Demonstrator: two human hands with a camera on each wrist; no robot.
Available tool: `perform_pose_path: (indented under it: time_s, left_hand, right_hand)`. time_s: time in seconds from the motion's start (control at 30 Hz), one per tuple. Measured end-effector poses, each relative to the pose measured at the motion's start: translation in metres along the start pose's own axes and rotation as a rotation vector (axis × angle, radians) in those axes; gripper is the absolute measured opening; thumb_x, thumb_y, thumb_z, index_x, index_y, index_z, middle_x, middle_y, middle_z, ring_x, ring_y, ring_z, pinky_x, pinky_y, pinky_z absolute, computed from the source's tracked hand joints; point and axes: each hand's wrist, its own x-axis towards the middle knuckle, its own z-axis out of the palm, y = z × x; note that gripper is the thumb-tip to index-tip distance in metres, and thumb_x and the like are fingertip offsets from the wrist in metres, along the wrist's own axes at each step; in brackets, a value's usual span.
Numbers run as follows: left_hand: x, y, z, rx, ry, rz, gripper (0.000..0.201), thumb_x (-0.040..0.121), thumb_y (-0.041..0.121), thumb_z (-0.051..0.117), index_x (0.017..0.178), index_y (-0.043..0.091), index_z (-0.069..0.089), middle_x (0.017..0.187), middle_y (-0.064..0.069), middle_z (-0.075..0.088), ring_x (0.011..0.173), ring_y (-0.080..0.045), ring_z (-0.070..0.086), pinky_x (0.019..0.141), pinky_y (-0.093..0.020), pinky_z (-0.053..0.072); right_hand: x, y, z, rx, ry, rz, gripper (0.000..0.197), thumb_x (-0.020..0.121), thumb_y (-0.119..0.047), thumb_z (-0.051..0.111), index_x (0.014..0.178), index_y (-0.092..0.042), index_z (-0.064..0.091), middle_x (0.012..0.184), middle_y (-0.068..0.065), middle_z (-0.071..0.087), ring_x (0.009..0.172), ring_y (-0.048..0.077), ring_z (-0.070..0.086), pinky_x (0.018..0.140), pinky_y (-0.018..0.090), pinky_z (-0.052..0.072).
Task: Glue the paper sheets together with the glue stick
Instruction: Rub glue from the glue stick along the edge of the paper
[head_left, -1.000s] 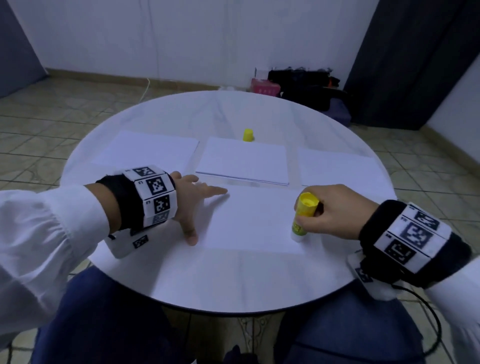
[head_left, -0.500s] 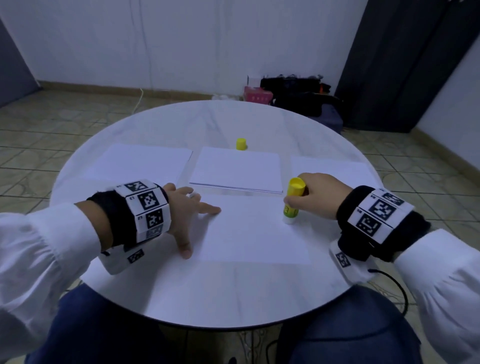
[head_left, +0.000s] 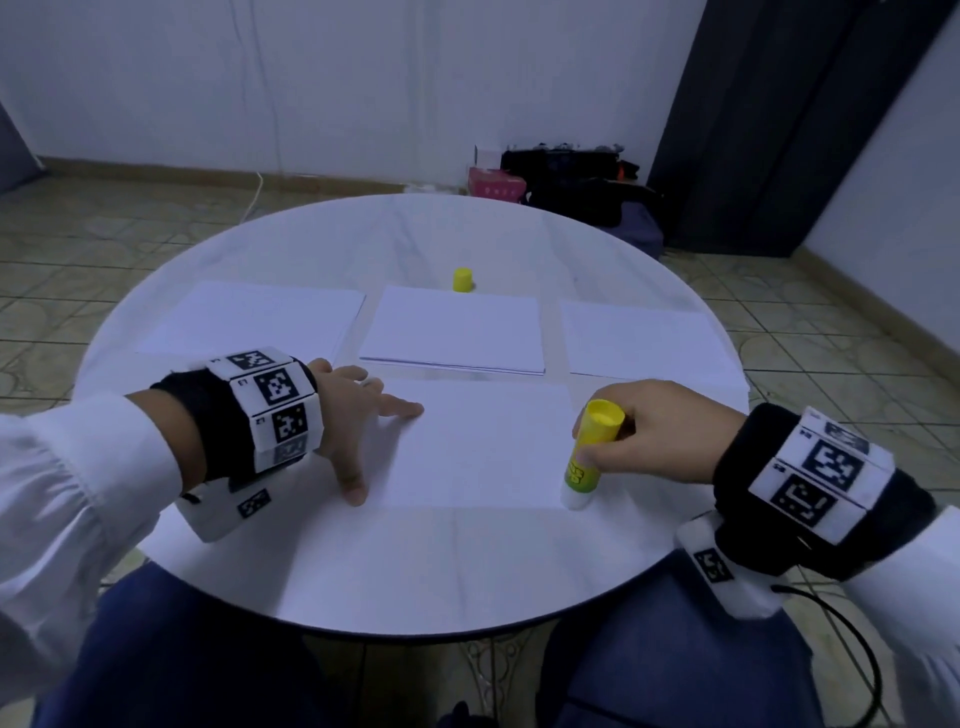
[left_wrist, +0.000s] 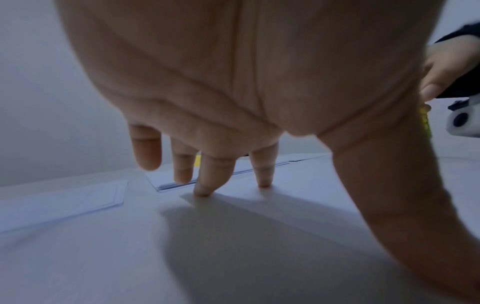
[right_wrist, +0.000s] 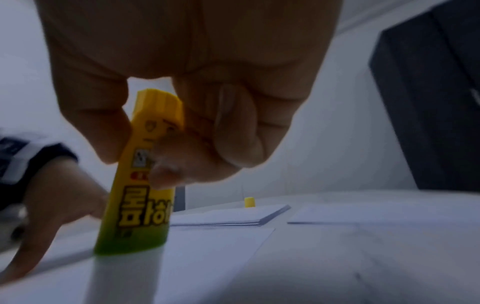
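I see the round white worktop (head_left: 415, 561) carrying a paper stack (head_left: 452, 332) in the middle and a single sheet (head_left: 483, 447) nearest me. My left hand (head_left: 353, 415), its grip released, spreads straight fingers (left_wrist: 207, 179) and presses the sheet's left edge. My right hand (head_left: 654, 431) grasps the glue stick (head_left: 589, 452), tip down on the sheet's near right corner. A yellow cap (head_left: 462, 279) stands just behind the stack.

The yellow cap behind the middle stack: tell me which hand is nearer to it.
Left, narrowly. The left hand presses the near sheet's left edge, in front and left of the yellow cap; the right hand grips the glue stick at the sheet's near right corner.
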Motion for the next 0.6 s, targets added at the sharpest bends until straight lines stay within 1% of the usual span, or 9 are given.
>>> perform_pose_path:
  time_s: [0.07,0.13,0.17,0.23,0.33,0.43,0.47,0.53,0.6]
  left_hand:
    - [0.000,0.000,0.000,-0.011,-0.001,0.008,0.115,0.062,0.062,0.076,0.147,0.050,0.000,0.155,0.004,0.022,0.145,-0.017,0.011,0.115,-0.040,0.016]
    - [0.001,-0.001,0.001,-0.010,0.003,0.017,0.115,0.061,0.061,0.076,0.148,0.049,0.001,0.152,0.004,0.024,0.145,-0.017,0.012,0.115,-0.041,0.018]
    - [0.002,-0.002,0.002,-0.006,0.005,0.019,0.115,0.061,0.061,0.076,0.148,0.048,0.002,0.150,0.004,0.026,0.145,-0.017,0.013,0.114,-0.041,0.019]
    - [0.004,-0.005,0.003,0.002,0.007,0.014,0.117,0.059,0.062,0.076,0.148,0.048,0.001,0.147,0.005,0.029,0.144,-0.016,0.014,0.113,-0.042,0.021]
    - [0.006,-0.011,0.001,-0.002,-0.002,0.013,0.118,0.060,0.060,0.077,0.148,0.046,0.001,0.148,0.005,0.027,0.144,-0.016,0.014,0.113,-0.043,0.023]
    - [0.006,-0.015,-0.002,-0.037,-0.038,0.034,0.117,0.064,0.053,0.079,0.150,0.044,0.000,0.154,0.004,0.018,0.144,-0.017,0.014,0.114,-0.042,0.025]
    - [0.005,-0.015,-0.003,-0.045,-0.048,0.046,0.117,0.065,0.050,0.080,0.150,0.042,0.000,0.153,0.003,0.018,0.143,-0.018,0.016,0.112,-0.042,0.028]
    - [0.006,-0.017,-0.002,-0.063,-0.064,0.065,0.118,0.066,0.046,0.081,0.151,0.040,-0.001,0.150,0.003,0.019,0.140,-0.018,0.021,0.109,-0.041,0.034]
    - [0.006,-0.020,-0.001,-0.089,-0.073,0.078,0.119,0.066,0.043,0.081,0.151,0.038,-0.002,0.151,0.003,0.018,0.139,-0.017,0.020,0.109,-0.042,0.035]
  right_hand:
    - [0.005,0.008,-0.007,0.231,0.047,0.035,0.016,0.072,-0.012,0.074,0.084,-0.011,0.064,0.071,0.002,0.071,0.064,0.020,0.062,0.054,0.025,0.046]
    - [0.017,0.018,-0.013,0.390,0.146,0.065,0.030,0.064,-0.004,0.077,0.083,-0.013,0.055,0.078,0.019,0.070,0.071,0.026,0.059,0.057,0.029,0.041]
    - [0.024,0.022,-0.015,0.454,0.186,0.077,0.033,0.063,-0.004,0.074,0.083,-0.015,0.052,0.082,0.024,0.066,0.075,0.026,0.058,0.060,0.031,0.040]
    - [0.042,0.029,-0.018,0.532,0.217,0.111,0.028,0.072,0.000,0.068,0.087,-0.018,0.053,0.084,0.017,0.061,0.079,0.024,0.055,0.064,0.032,0.040]
    - [0.064,0.035,-0.016,0.569,0.261,0.185,0.022,0.080,0.001,0.063,0.085,-0.019,0.058,0.087,0.010,0.059,0.070,0.021,0.053,0.065,0.031,0.042]
    - [0.081,0.037,-0.015,0.581,0.308,0.240,0.022,0.078,0.002,0.069,0.090,-0.014,0.061,0.085,0.007,0.059,0.064,0.015,0.052,0.055,0.021,0.042]
    - [0.086,0.039,-0.015,0.523,0.298,0.279,0.021,0.076,0.000,0.071,0.090,-0.014,0.063,0.085,0.006,0.061,0.064,0.015,0.053,0.054,0.022,0.041]
    - [0.091,0.041,-0.014,0.377,0.229,0.365,0.018,0.068,-0.008,0.073,0.083,-0.012,0.066,0.087,0.011,0.068,0.064,0.020,0.055,0.060,0.027,0.044]
    - [0.095,0.043,-0.013,0.328,0.187,0.410,0.021,0.063,-0.011,0.074,0.083,-0.013,0.067,0.093,0.018,0.070,0.065,0.025,0.057,0.068,0.033,0.048]
